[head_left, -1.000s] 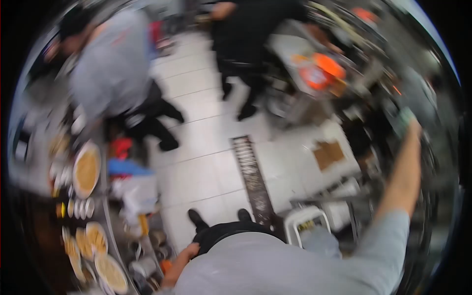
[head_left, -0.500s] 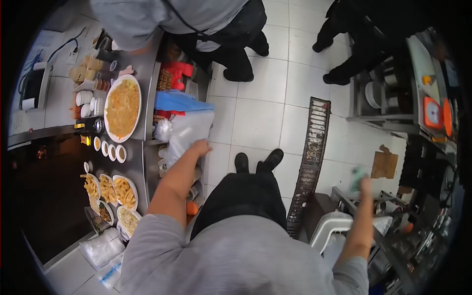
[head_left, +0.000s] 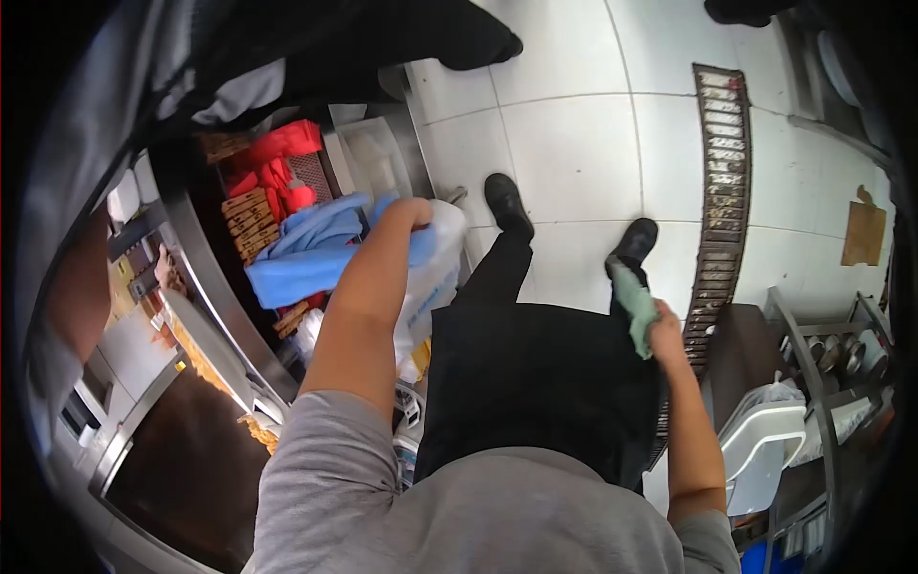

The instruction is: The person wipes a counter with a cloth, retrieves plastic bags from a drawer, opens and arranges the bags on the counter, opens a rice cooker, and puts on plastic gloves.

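Observation:
My left hand is at the lower shelf beside the steel counter, over the upper edge of a white plastic bag. Blue plastic lies bunched just left of that hand. Its fingers point down and are mostly hidden, so whether they grip the plastic does not show. In front of my right thigh, my right hand is closed around a light green cloth, which hangs out beyond the fingers.
On the shelf are red plastic, stacked wooden pieces and a clear container. A person in dark trousers stands close at upper left. A floor drain grate runs along the right, near a rack.
My view has shifted closer to the left shelf. My left hand is now at the blue and white plastic. My right hand has come inward with the green cloth. The nearby person is closer.

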The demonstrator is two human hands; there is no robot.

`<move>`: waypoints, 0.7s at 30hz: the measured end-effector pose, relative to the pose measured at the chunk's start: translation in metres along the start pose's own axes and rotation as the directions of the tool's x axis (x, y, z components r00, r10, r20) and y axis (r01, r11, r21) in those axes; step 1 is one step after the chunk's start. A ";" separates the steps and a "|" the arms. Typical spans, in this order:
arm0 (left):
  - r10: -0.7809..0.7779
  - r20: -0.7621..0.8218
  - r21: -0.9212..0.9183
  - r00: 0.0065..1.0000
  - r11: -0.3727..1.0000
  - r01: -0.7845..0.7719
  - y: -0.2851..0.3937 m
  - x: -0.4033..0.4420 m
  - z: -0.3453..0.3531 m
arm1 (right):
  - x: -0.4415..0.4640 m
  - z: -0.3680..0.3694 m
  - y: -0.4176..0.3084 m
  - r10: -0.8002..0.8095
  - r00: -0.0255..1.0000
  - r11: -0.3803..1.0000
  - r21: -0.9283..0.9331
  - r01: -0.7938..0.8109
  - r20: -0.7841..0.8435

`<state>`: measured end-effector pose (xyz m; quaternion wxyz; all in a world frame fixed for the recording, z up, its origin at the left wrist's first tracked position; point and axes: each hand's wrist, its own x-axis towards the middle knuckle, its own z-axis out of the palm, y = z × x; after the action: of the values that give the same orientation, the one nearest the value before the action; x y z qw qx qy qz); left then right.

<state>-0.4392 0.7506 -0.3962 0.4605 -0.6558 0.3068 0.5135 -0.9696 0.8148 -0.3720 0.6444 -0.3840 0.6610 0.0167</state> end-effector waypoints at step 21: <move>0.109 -0.119 0.892 0.987 0.449 0.058 -0.013 0.080 -0.001 | 0.025 0.051 0.040 0.184 0.982 0.981 -0.052 -0.186 -0.051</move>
<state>-0.4052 0.7604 -0.4690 0.7021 -0.3503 0.5760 0.2292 -0.9449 0.8571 -0.4212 0.6134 -0.3394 0.7078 0.0864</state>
